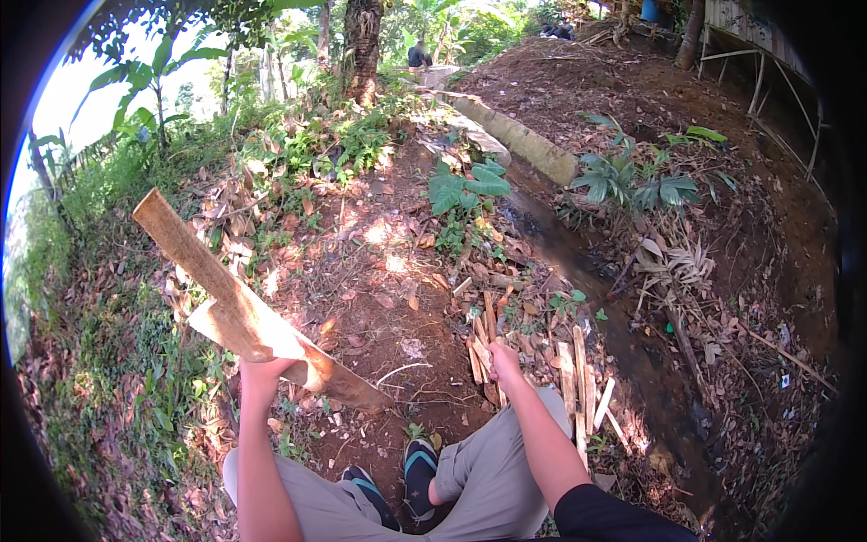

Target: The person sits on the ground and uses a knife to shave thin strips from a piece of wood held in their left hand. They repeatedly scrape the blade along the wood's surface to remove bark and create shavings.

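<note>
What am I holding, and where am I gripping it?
Your left hand grips a long wooden slab near its middle. Whether your right hand holds anything cannot be told.

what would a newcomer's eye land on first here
First, the long, sunlit piece of wood in the left hand, slanting across the left of the view. Then the split sticks lying near the right hand, and the broad-leaved green plant above centre.
</note>
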Demonstrator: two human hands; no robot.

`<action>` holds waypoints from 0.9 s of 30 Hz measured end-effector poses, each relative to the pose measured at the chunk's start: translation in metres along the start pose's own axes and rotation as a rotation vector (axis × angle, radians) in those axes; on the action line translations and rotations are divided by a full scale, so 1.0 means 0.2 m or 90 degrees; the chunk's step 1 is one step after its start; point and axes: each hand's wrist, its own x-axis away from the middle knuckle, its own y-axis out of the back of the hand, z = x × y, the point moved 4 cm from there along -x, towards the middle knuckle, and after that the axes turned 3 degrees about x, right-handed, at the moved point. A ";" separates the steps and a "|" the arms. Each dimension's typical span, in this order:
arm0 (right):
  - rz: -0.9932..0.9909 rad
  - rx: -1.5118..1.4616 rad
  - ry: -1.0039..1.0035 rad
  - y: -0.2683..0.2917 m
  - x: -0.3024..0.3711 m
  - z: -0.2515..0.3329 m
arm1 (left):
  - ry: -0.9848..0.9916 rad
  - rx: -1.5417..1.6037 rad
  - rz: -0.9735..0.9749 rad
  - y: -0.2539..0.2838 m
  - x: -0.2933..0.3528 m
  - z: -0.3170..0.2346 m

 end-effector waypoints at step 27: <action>-0.040 0.011 0.035 0.01 0.00 0.02 | -0.007 -0.007 -0.009 0.01 -0.01 0.03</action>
